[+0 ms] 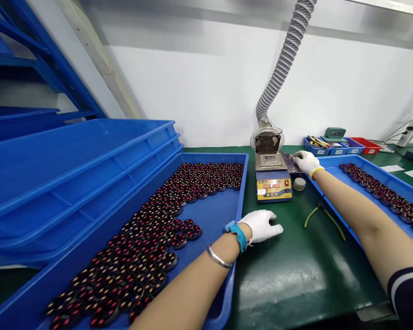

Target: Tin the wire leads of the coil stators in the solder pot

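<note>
Empty-handed, gloved left hand (261,225) rests loosely curled on green mat (296,275), beside near tray (239,192) of dark round coils (165,224). Green-handled cutters (325,217) lie loose between the arms. Farther, gloved right hand (306,161) pinches something small, unclear what, beside solder pot (272,176); likely dipping step. Fan and hose crowd behind.

I see open green worktop (296,279) toward the near edge between the left tray (223,311) and right tray (333,160). Farther back, the solder pot (273,183), small round tin (299,184) and green-handled pliers (325,217) crowd that lane.
</note>
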{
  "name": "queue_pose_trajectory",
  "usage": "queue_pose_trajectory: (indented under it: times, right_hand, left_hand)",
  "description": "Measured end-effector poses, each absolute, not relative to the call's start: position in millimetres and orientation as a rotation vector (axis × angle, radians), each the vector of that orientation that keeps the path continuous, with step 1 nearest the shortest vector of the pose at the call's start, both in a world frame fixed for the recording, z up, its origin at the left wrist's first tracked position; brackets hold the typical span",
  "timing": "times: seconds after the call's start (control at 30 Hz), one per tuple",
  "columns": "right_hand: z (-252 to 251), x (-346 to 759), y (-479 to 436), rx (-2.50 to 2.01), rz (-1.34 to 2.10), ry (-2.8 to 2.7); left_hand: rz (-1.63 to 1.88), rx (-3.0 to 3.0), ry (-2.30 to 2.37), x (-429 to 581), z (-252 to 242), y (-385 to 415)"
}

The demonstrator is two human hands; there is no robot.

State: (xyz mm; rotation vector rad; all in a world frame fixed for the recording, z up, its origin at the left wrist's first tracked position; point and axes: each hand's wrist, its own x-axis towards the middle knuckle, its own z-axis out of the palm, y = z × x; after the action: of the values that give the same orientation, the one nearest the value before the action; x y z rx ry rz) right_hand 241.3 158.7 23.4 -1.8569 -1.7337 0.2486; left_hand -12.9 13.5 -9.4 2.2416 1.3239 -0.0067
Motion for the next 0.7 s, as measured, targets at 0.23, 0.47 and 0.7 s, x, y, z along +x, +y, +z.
queue_pose_trajectory:
  times: [0.23,0.47,0.7]
  right_hand:
    - [27.9,237.7,192.0,-1.883,0.324,-1.772]
    - [25.6,239.9,189.8,-1.862,0.359,-1.833]
    - [27.0,229.6,202.7,-1.838,0.337,-1.862]
  left_hand:
    - [0.004,2.217,1.360,-15.0,-6.8,11.5]
    - [-0.039,2.226,1.342,-15.8,-4.7,10.7]
    - [-0.058,2.239,1.346,-17.1,-3.4,9.9]
